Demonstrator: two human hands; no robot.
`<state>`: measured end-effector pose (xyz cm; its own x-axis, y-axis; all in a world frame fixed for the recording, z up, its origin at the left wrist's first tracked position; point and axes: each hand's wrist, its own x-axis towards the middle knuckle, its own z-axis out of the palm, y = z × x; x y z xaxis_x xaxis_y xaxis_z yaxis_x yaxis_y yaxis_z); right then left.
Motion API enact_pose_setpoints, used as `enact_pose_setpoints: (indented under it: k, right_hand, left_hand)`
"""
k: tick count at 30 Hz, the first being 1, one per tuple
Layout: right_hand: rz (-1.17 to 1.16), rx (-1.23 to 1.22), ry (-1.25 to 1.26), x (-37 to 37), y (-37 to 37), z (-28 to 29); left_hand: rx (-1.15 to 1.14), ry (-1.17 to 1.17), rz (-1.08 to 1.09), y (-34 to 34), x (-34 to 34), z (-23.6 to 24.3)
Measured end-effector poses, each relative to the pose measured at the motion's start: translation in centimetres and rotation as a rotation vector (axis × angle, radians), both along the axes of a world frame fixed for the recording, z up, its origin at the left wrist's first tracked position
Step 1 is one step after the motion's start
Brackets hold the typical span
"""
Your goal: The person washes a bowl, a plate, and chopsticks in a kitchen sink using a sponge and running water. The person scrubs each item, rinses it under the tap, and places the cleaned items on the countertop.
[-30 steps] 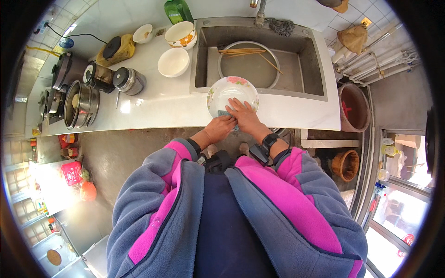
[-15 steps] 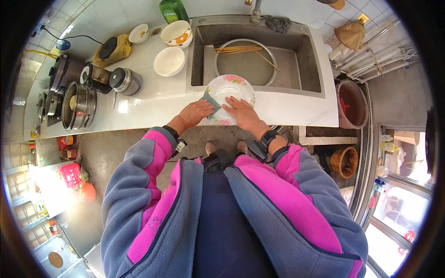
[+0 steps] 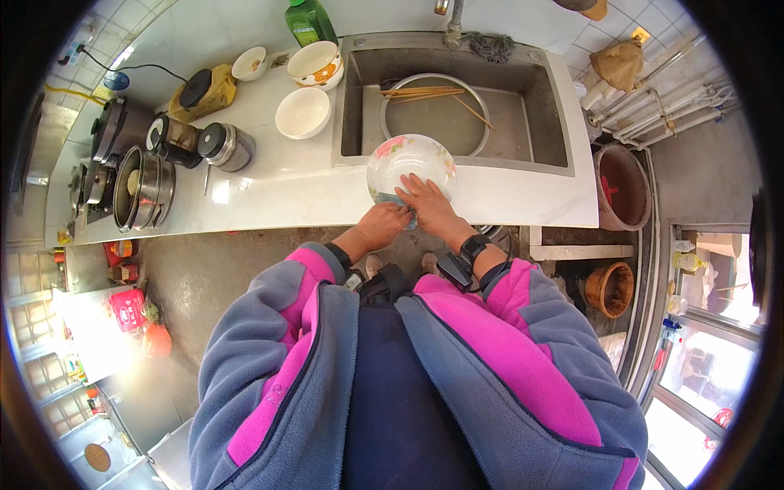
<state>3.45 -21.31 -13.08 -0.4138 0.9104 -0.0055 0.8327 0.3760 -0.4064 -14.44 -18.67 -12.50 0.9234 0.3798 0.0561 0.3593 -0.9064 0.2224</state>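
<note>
A white plate [image 3: 384, 170] with pink flowers lies at the counter's front, overlapping the sink's near rim. My left hand [image 3: 384, 224] is closed on a grey-green scouring cloth [image 3: 411, 220] at the plate's near edge. The cloth is bunched and partly hidden by my fingers. Across the plate's near right part, my right hand [image 3: 431, 204] lies flat with its fingers spread, pressing on the inner surface. Just behind the plate, the steel sink [image 3: 510, 151] holds a round metal basin [image 3: 482, 140] with several chopsticks [image 3: 425, 92] across it.
White bowls [image 3: 303, 113] and a green bottle [image 3: 310, 23] stand left of the sink. Farther left are a dark-lidded jar [image 3: 227, 147], a glass pot [image 3: 170, 140] and a steel steamer pot [image 3: 144, 189]. A faucet [image 3: 453, 24] rises behind the sink; a brown bin [image 3: 625, 186] stands right of the counter.
The plate has turned counterclockwise, its flowers shifting from upper right to upper left. My left hand has moved right and nearer with the cloth, from the plate's left side to its near edge.
</note>
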Motion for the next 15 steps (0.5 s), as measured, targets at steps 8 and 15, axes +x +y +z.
enact_pose_setpoints:
  k: [8,15]
  right_hand:
    - [0.026,-0.015,-0.018,0.9,-0.3,0.5]
    - [0.043,0.024,0.009,1.0,-0.1,-0.2]
  left_hand:
    - [-0.044,-0.064,0.036,0.4,-1.3,-0.2]
    - [0.110,-0.024,-0.092,6.5,-4.9,0.7]
